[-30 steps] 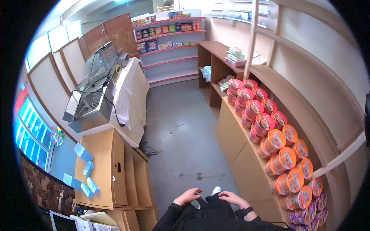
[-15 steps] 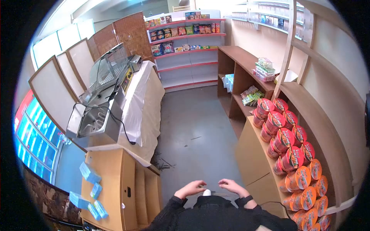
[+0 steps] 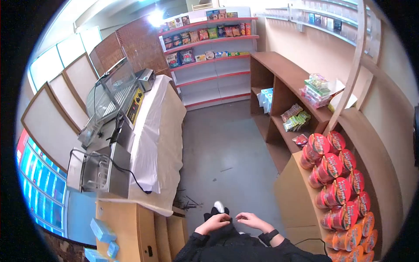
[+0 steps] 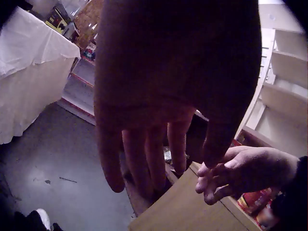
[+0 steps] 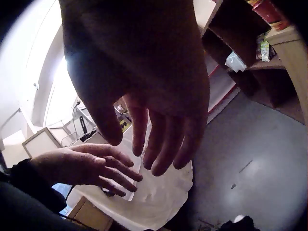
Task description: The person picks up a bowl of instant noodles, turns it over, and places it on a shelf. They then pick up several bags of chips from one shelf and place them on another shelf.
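Red cups (image 3: 330,166) and orange cups (image 3: 354,236) stood massed on ledge (image 3: 307,181), right of person's hands, apart from both. Left hand (image 3: 214,224) and right hand (image 3: 254,221) hung before body, near each other, fingers loosely extended, holding nothing. Scuffed grey floor (image 3: 214,150) formed aisle. Left side: wooden cabinet (image 3: 126,222), blue boxes (image 3: 103,230) on top; beyond, white-draped counter (image 3: 166,144) bearing steel tank (image 3: 118,174), glass case (image 3: 115,85). Far end: red-edged rack (image 3: 196,89), snack packets (image 3: 203,34) up high. Right: brown shelves (image 3: 283,72); wooden post (image 3: 351,74) rose behind cups. Cup lettering blurred; packet labels too small to read.
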Action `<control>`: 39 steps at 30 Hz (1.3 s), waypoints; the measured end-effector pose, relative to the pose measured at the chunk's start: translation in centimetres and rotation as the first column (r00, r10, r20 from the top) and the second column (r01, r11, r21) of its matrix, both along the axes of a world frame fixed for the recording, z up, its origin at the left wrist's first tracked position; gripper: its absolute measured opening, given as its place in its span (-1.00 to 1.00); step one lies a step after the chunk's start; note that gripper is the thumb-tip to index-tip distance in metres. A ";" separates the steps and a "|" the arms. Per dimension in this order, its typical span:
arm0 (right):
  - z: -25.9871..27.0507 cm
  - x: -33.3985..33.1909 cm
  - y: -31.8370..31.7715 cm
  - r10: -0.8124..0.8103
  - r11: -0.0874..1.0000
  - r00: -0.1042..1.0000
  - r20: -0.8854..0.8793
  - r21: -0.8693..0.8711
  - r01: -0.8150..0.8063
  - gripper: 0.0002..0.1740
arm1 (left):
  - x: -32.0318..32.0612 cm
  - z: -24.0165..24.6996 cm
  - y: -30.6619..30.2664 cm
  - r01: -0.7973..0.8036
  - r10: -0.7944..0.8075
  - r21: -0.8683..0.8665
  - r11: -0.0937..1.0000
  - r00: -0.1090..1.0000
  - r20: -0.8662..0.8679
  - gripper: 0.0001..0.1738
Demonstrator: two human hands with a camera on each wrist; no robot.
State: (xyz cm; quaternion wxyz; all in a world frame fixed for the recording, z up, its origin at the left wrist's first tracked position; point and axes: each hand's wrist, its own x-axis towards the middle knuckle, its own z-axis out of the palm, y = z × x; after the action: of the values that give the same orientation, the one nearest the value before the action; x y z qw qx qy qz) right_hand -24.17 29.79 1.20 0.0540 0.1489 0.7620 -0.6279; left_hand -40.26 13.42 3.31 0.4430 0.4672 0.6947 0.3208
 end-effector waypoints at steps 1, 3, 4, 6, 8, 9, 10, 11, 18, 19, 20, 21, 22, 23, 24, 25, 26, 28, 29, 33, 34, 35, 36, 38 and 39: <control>-0.5 -1.0 0.7 -0.042 0.999 0.999 -0.012 -0.021 0.042 -0.66 | -1.3 -0.6 0.8 0.006 -0.006 0.001 1.000 1.000 0.006 -0.65; -2.2 -2.8 1.8 -0.093 0.995 0.996 0.010 -0.036 0.093 -0.69 | -4.1 -1.3 2.1 0.014 -0.015 0.025 1.000 0.999 0.033 -0.64; -2.2 -4.0 2.5 -0.119 0.991 0.991 0.054 -0.051 0.122 -0.70 | -5.6 -0.6 2.8 0.000 -0.003 0.057 0.998 0.998 0.064 -0.64; -2.1 -6.8 4.2 -0.131 0.991 0.990 0.053 0.004 0.131 -0.71 | -9.3 -0.8 4.3 -0.059 0.056 0.044 0.997 0.996 0.069 -0.63; -1.1 -9.9 6.3 -0.116 0.993 0.992 0.052 -0.003 0.116 -0.72 | -13.3 -1.2 5.6 -0.123 0.122 0.043 0.991 0.992 0.017 -0.63; -0.3 -11.7 7.1 -0.101 0.994 0.994 0.033 -0.025 0.102 -0.72 | -15.1 -0.8 6.3 -0.143 0.143 0.000 0.990 0.989 0.037 -0.63; 0.4 -13.5 8.1 -0.104 0.994 0.994 0.026 -0.012 0.104 -0.72 | -16.9 -0.3 7.0 -0.155 0.155 -0.010 0.988 0.987 0.051 -0.64; 1.2 -15.2 9.3 -0.100 0.994 0.995 0.018 0.035 0.100 -0.72 | -18.6 0.6 7.7 -0.144 0.145 -0.012 0.989 0.989 0.024 -0.64; 5.0 -28.8 15.1 -0.259 0.954 0.963 -0.073 0.138 0.267 -0.72 | -31.5 1.5 12.2 -0.153 0.157 0.051 0.987 0.984 -0.085 -0.63; 5.1 -30.3 15.3 -0.257 0.961 0.961 -0.106 0.080 0.265 -0.72 | -32.6 1.5 12.7 -0.160 0.161 0.021 0.987 0.979 -0.127 -0.63; 5.4 -31.6 15.5 -0.259 0.960 0.961 -0.099 0.079 0.267 -0.72 | -33.6 1.4 13.3 -0.158 0.159 0.018 0.987 0.980 -0.122 -0.63; 6.1 -32.8 15.4 -0.220 0.974 0.970 -0.104 0.033 0.225 -0.72 | -34.3 1.9 13.8 -0.144 0.146 0.030 0.989 0.984 -0.097 -0.62; 6.7 -34.2 15.3 -0.180 0.984 0.977 -0.114 -0.018 0.179 -0.72 | -35.1 2.3 14.0 -0.132 0.134 0.038 0.991 0.988 -0.078 -0.61; 7.1 -35.4 15.4 -0.134 0.991 0.987 -0.086 -0.030 0.132 -0.72 | -35.6 2.5 14.4 -0.156 0.155 0.053 0.986 0.988 0.009 -0.61; 6.5 -36.6 15.7 -0.134 0.990 0.987 -0.088 -0.043 0.131 -0.72 | -36.1 3.0 14.8 -0.156 0.154 0.056 0.986 0.987 0.033 -0.61; 5.7 -37.7 16.2 -0.074 0.997 0.995 -0.071 -0.012 0.073 -0.72 | -36.7 2.6 15.0 -0.174 0.172 0.057 0.983 0.984 0.036 -0.62; 5.2 -38.6 16.9 -0.014 1.000 0.999 -0.048 0.022 0.015 -0.72 | -37.2 1.9 15.3 -0.192 0.189 0.063 0.979 0.981 0.044 -0.63; 5.3 -40.7 18.1 0.026 0.999 0.997 -0.077 0.050 -0.022 -0.72 | -38.4 1.1 15.8 -0.214 0.209 0.049 0.976 0.973 0.095 -0.63; 5.4 -42.0 19.0 0.049 0.999 0.998 -0.046 0.019 -0.049 -0.71 | -39.2 0.8 16.0 -0.241 0.238 0.021 0.970 0.966 0.105 -0.64; 4.9 -47.4 23.4 0.079 0.996 0.996 -0.039 -0.032 -0.080 -0.71 | -43.3 0.6 18.1 -0.324 0.324 -0.013 0.946 0.939 0.115 -0.65; 4.5 -49.1 24.7 0.057 0.997 0.996 -0.063 -0.052 -0.060 -0.71 | -44.7 0.6 18.9 -0.333 0.331 0.005 0.943 0.938 0.101 -0.65; 4.0 -50.7 26.1 0.067 0.996 0.996 -0.058 -0.053 -0.071 -0.72 | -46.2 0.7 19.9 -0.344 0.342 0.009 0.939 0.935 0.095 -0.65; 4.6 -52.5 27.3 0.078 0.995 0.995 -0.069 -0.053 -0.082 -0.72 | -47.8 1.1 20.9 -0.357 0.357 -0.011 0.934 0.932 0.065 -0.65; 6.2 -55.7 29.8 0.069 0.998 0.996 -0.063 -0.009 -0.069 -0.73 | -51.2 1.8 23.3 -0.370 0.371 -0.032 0.928 0.928 0.019 -0.64; 6.9 -57.2 31.2 0.068 0.998 0.995 -0.074 0.015 -0.067 -0.73 | -52.9 2.0 24.7 -0.351 0.352 -0.019 0.936 0.935 0.033 -0.64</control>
State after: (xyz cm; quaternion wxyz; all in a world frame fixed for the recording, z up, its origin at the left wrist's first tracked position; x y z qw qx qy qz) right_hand -81.40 60.96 8.13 0.0457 0.0997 0.7720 -0.6261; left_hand -93.20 38.12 5.33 0.3941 0.3268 0.7609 0.3987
